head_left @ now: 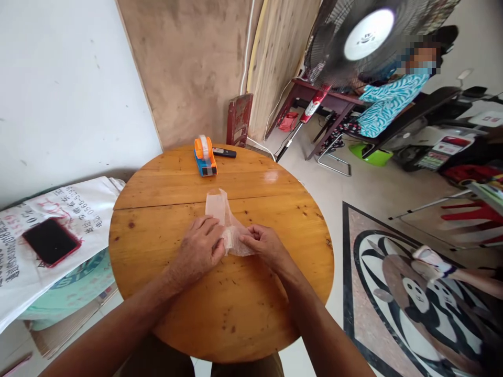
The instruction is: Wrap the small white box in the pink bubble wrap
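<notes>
A thin clear plastic bag (pixel 222 209) lies on the round wooden table (pixel 165 246), its far end flat and its near end bunched between my hands. My left hand (pixel 200 246) rests knuckles up on the bag's near left edge, fingers curled and pinching it. From the other side my right hand (pixel 264 243) pinches the crumpled near end with thumb and fingertips. Both hands are closed on the bag.
At the table's far edge stand an orange and blue tape dispenser (pixel 205 155) and a dark remote-like object (pixel 224 152). A phone (pixel 51 241) lies on a white sack (pixel 78 209) to the left. Beyond are a standing fan (pixel 365 36), a seated person (pixel 389 99) and a person's foot (pixel 432 260) at the right.
</notes>
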`<state>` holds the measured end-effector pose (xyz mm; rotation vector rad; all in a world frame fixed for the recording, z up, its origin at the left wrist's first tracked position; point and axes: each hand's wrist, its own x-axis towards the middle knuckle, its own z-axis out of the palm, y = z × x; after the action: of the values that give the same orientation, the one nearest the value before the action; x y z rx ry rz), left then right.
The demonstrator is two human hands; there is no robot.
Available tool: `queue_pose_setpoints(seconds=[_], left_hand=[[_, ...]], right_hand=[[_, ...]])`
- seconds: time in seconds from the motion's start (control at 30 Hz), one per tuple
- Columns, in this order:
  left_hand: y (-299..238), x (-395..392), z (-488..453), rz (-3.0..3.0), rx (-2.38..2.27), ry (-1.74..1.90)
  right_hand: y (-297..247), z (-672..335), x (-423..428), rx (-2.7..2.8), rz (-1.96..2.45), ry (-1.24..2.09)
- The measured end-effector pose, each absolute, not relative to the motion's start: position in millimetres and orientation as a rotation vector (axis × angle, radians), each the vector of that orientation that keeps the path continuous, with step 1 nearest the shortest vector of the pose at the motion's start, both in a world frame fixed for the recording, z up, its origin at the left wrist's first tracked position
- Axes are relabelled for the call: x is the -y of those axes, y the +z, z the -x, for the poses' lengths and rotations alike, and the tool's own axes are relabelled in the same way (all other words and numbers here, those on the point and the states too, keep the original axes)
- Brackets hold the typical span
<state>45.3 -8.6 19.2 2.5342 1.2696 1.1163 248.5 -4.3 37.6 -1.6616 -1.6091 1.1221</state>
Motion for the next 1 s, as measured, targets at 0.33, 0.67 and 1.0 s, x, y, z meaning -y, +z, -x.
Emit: queue_pose_setpoints(seconds=[0.33, 0.67, 1.0], left_hand=[[23, 9, -43, -2.542, -1.389, 1.065], [19, 9, -45, -2.047, -1.277, 1.100], [17, 5, -46, -1.522, -1.207, 1.113]], right_hand=[[57, -212, -5, 1.622, 1.525, 1.115], [78, -211, 8, 1.842, 1.451, 1.263], [76, -194, 21, 2.282, 1.718, 0.567]])
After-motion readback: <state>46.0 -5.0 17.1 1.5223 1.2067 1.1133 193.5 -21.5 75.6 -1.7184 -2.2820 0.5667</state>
